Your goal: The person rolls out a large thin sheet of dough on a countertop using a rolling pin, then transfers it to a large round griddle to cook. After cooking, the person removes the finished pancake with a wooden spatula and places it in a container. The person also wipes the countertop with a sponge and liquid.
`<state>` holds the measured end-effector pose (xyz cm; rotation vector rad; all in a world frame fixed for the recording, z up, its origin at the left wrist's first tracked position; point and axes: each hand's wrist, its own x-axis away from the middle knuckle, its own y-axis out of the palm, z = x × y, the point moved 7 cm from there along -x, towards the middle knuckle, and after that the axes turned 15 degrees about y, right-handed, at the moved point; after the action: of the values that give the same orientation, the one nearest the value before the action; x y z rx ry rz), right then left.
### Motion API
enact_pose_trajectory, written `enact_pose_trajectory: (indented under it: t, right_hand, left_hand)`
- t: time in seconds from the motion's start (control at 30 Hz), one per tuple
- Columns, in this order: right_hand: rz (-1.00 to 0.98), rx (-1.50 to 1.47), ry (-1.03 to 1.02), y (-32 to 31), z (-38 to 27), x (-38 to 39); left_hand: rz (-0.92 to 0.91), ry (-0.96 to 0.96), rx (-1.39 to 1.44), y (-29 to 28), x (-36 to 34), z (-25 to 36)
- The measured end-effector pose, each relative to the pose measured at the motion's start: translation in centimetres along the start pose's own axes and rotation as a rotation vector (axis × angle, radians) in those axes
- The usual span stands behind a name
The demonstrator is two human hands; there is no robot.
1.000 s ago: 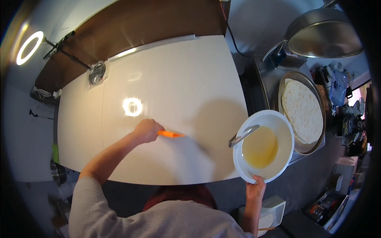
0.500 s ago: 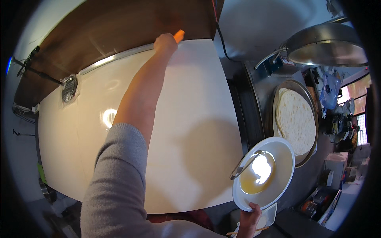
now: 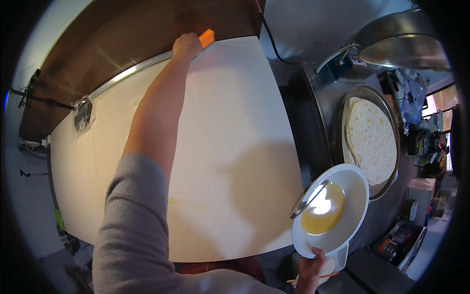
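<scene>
My left hand [image 3: 188, 46] is stretched to the far edge of the pale tabletop [image 3: 230, 117], closed round a flat-ended orange tool [image 3: 207, 38]; its exact kind is hidden by my fingers. At lower right, my right hand [image 3: 312, 265] grips the near rim of a white bowl [image 3: 353, 215], thumb over the edge. Yellow liquid [image 3: 324, 221] pools in the tilted bowl, with a glare on it. A metal utensil [image 3: 307, 200], its kind unclear, leans across the bowl's left rim.
Right of the table, a round metal pan [image 3: 395, 171] holds stacked flatbreads [image 3: 374, 139]. A raised round metal lid [image 3: 404, 46] hangs over the back right. A plastic-wrapped dark device [image 3: 83, 113] lies at the far left. Under the bowl is a white container [image 3: 338, 259] with a stick across it.
My left hand has slid left along the far edge with the orange tool. The bowl sits slightly further right in the picture, and the whole view has shifted a little.
</scene>
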<state>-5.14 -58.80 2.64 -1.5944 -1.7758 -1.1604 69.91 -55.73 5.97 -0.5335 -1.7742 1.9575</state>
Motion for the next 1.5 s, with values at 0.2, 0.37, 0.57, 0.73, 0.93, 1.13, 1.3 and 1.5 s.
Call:
enact_pose_trajectory:
  t: [0.2,0.37,0.57,0.73,0.93,1.13,1.3,1.5]
  right_hand:
    - [-0.037,-0.018,0.036,-0.1,-0.3,-0.2]
    - [-0.140,-0.027,0.012,-0.4,-0.8,-0.9]
    - [-0.109,-0.024,0.116,-3.6,-0.9,-2.2]
    - [-0.119,-0.021,0.138,-5.5,-0.8,-2.3]
    - [-0.165,-0.003,0.127,-6.6,-0.8,-1.5]
    - [-0.093,-0.044,0.063,-6.3,-0.7,-0.3]
    - [-0.026,-0.070,0.014,-5.7,-0.5,0.9]
    - [0.096,-0.070,-0.044,-5.2,-0.4,1.4]
  left_hand:
    - [-0.086,0.452,-0.143,2.0,0.1,4.2]
    - [-0.130,0.658,-0.031,2.9,9.3,6.4]
    - [-0.389,0.725,-0.013,4.6,29.2,7.5]
    - [-0.564,0.769,-0.023,3.4,44.4,8.6]
    - [-0.433,0.648,0.050,3.7,38.2,7.2]
    - [-0.059,0.464,0.120,1.2,13.3,6.5]
    - [0.102,0.340,0.057,1.0,1.5,8.8]
    - [0.112,0.325,-0.007,2.5,-6.4,11.0]
